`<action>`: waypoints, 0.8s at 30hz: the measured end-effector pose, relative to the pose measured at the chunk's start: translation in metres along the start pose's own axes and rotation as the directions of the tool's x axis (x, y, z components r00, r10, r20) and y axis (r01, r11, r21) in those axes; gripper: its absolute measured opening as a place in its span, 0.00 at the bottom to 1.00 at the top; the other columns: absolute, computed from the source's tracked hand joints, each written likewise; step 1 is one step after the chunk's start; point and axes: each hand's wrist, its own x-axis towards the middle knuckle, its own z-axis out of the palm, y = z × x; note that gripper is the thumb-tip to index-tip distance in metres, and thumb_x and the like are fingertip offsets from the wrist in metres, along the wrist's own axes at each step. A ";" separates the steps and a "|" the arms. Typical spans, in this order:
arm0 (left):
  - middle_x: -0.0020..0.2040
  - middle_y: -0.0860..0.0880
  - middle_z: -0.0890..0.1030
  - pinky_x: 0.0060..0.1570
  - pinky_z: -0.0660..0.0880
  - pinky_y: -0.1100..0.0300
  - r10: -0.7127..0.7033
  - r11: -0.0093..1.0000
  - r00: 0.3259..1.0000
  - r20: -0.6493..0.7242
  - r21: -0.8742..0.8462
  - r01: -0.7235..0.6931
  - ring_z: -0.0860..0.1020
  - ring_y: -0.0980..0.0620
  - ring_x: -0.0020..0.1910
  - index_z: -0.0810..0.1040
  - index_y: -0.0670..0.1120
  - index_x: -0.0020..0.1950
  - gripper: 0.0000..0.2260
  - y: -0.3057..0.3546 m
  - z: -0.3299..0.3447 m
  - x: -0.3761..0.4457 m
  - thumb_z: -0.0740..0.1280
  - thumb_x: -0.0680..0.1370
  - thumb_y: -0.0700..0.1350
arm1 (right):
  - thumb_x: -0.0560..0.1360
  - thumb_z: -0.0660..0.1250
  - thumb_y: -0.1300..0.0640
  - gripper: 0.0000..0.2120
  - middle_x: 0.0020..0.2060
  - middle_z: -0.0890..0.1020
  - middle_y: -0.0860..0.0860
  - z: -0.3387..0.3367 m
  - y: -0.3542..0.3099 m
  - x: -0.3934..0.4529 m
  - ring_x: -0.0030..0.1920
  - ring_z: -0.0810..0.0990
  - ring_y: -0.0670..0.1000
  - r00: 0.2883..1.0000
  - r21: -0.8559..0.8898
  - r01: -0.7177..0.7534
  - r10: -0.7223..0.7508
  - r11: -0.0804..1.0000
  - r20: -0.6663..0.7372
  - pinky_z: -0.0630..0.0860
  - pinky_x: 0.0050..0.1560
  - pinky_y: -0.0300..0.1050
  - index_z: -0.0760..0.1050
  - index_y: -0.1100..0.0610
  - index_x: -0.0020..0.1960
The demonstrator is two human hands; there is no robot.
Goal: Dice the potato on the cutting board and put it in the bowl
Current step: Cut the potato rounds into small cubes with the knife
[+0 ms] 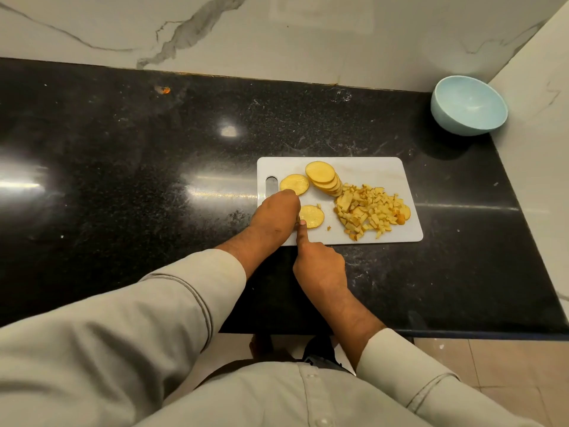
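Note:
A white cutting board [369,167] lies on the black counter. On it are a fanned stack of potato slices [323,177], a single slice [294,184] near the handle hole, another slice [311,216] at the front, and a pile of diced potato [371,212] on the right. My left hand [277,215] is knuckles-up at the board's front left, fingers curled down over a slice that is mostly hidden. My right hand [318,261] grips a knife [298,222], index finger stretched along its spine; only a sliver of blade shows between the hands. The light blue bowl [443,121] stands empty at the back right corner.
The black stone counter [138,167] stretches wide to the left of the board. Marble walls close the back and the right side behind the bowl. The counter's front edge runs just below my right forearm, with tiled floor beyond it.

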 end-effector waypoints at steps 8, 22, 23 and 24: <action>0.47 0.41 0.81 0.46 0.78 0.52 0.034 0.998 0.999 0.021 0.052 -0.035 0.80 0.42 0.46 0.80 0.39 0.47 0.05 0.004 -0.002 0.002 0.71 0.73 0.37 | 0.77 0.56 0.59 0.36 0.40 0.76 0.54 -0.009 0.003 -0.019 0.36 0.71 0.54 0.998 0.051 -0.019 0.015 0.999 0.066 0.65 0.35 0.47 0.39 0.50 0.78; 0.44 0.49 0.80 0.32 0.64 0.74 -0.096 0.951 0.989 -0.117 -0.304 0.057 0.74 0.65 0.31 0.82 0.43 0.54 0.11 -0.019 0.016 -0.004 0.71 0.72 0.37 | 0.80 0.54 0.54 0.31 0.35 0.76 0.52 -0.020 0.011 -0.044 0.34 0.77 0.55 0.994 0.085 -0.025 0.034 0.996 -0.104 0.66 0.31 0.46 0.44 0.46 0.78; 0.39 0.51 0.79 0.28 0.64 0.75 -0.109 0.947 0.986 -0.123 -0.313 0.066 0.73 0.68 0.26 0.83 0.44 0.51 0.08 -0.019 0.018 -0.005 0.70 0.73 0.37 | 0.80 0.55 0.54 0.31 0.36 0.76 0.52 -0.020 0.009 -0.036 0.35 0.77 0.55 0.995 0.075 -0.014 0.022 0.997 -0.097 0.66 0.31 0.46 0.44 0.46 0.78; 0.34 0.53 0.78 0.26 0.65 0.76 -0.113 0.951 0.985 -0.131 -0.303 0.068 0.72 0.69 0.24 0.83 0.44 0.44 0.05 -0.019 0.018 -0.005 0.69 0.73 0.36 | 0.80 0.55 0.55 0.31 0.35 0.75 0.52 -0.019 0.007 -0.029 0.34 0.76 0.55 0.996 0.063 -0.008 0.013 0.998 -0.088 0.66 0.31 0.46 0.44 0.47 0.78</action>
